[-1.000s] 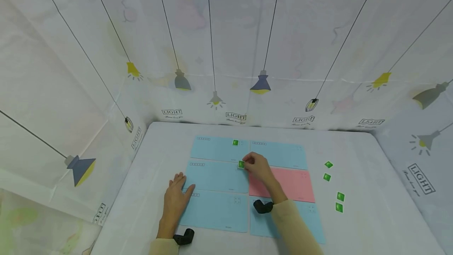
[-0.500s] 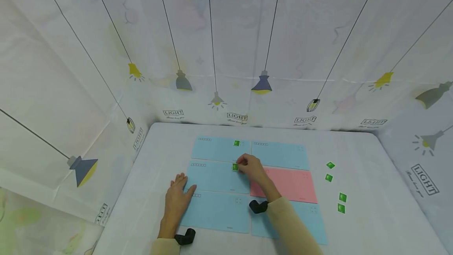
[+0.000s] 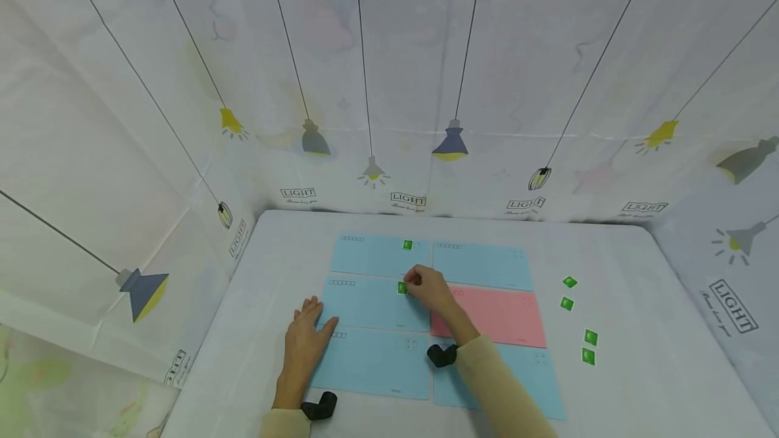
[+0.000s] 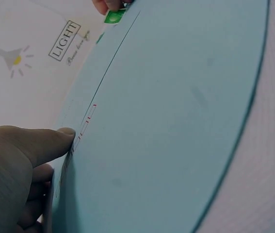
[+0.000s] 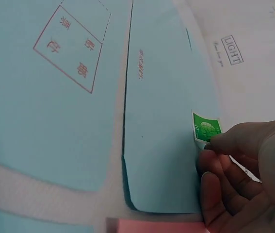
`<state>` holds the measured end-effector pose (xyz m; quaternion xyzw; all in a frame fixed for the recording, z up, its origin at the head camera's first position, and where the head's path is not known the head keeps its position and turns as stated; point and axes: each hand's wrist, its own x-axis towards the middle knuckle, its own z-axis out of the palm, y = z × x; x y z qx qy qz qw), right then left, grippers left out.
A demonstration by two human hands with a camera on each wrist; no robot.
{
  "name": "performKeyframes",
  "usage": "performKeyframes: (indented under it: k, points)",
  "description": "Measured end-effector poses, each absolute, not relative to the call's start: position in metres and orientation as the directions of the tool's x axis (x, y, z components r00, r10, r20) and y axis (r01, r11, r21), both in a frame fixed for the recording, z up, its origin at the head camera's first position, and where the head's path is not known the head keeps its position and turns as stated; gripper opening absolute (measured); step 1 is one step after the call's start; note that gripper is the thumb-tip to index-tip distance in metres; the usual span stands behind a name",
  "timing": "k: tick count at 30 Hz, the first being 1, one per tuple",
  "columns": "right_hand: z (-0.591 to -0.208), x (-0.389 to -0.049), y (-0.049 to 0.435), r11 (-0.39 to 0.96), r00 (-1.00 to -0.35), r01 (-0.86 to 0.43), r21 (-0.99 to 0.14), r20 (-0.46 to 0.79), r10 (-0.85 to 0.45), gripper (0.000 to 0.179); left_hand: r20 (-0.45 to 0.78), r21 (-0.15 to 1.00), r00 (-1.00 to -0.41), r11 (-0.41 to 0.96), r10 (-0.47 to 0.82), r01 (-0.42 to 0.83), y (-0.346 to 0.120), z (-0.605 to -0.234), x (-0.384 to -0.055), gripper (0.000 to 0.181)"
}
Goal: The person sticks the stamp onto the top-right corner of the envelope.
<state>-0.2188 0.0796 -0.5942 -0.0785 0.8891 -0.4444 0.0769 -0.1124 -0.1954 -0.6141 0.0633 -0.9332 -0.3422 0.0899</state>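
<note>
My right hand pinches a small green postage stamp by its edge, thumb against the fingers. The stamp is at the upper right part of the middle-left blue envelope; whether it lies flat there I cannot tell. With fingers spread, my left hand rests at the left edges of the middle and lower left envelopes, its thumb reaching onto the blue paper. Another green stamp sits near the upper right corner of the top-left blue envelope.
Blue envelopes and one pink envelope form two columns on the white table. Several loose green stamps lie to the right. A white curtain printed with lamps stands behind the table.
My right hand has moved a little left and down with the stamp, further onto the middle-left envelope. The left hand stays at the envelopes' left edges.
</note>
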Motion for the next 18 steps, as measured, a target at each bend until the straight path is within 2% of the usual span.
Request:
performKeyframes:
  k: [18]
  points:
    - [-0.6031, -0.2183, 0.0718, 0.695, -0.978, -0.165, -0.7, 0.028, -0.205, 0.006, 0.126, 0.657, -0.975, 0.752, -0.182, -0.056, -0.1954, -0.6144, -0.1129, 0.056]
